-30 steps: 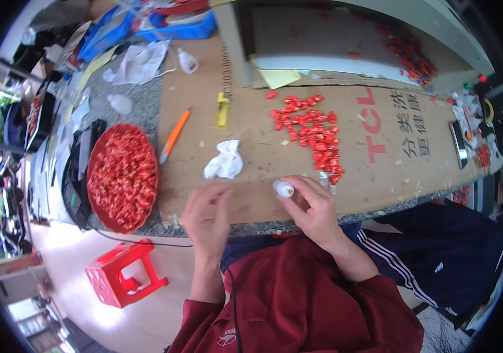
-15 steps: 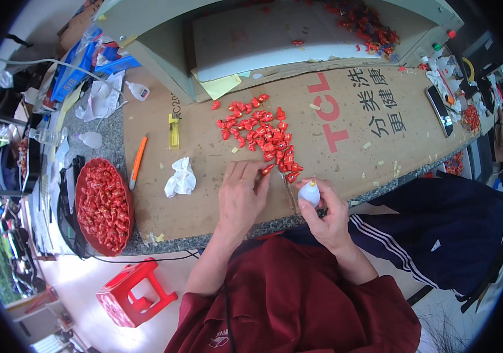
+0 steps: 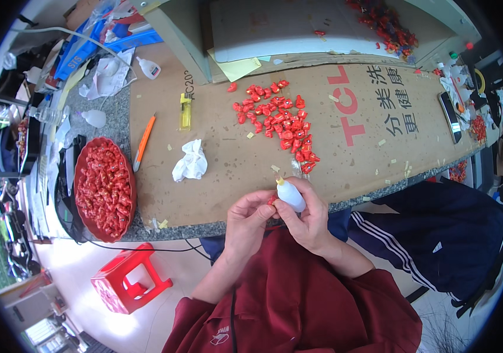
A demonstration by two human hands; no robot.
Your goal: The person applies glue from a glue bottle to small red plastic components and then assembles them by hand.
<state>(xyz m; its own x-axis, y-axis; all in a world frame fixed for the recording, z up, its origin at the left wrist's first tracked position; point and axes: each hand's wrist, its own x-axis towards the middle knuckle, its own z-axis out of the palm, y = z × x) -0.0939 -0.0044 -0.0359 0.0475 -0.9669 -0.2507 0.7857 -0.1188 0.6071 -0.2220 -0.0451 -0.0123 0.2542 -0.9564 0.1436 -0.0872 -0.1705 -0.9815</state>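
My left hand (image 3: 248, 221) is closed on a small red piece (image 3: 272, 200), pinched at the fingertips; most of it is hidden. In my right hand (image 3: 311, 222) is a white squeeze bottle (image 3: 290, 196) with a yellow tip, held upright with a slight tilt to the left. Both hands meet close to my body at the table's front edge, and the right fingers also come up to the red piece. Beyond them a loose pile of small glossy red pieces (image 3: 286, 126) lies on the cardboard sheet (image 3: 216, 194).
A red oval basket (image 3: 132, 203) full of similar pieces stands at the left. Near it lie an orange cutter knife (image 3: 145, 143), a crumpled tissue (image 3: 191, 160) and a yellow plastic case (image 3: 185, 112). A grey shelf box (image 3: 186, 47) stands behind. A phone (image 3: 450, 117) lies far right.
My left hand has drawn back from the pile with a red piece. My right hand has brought the bottle left and nearer to me, against the left. The view has shifted slightly.
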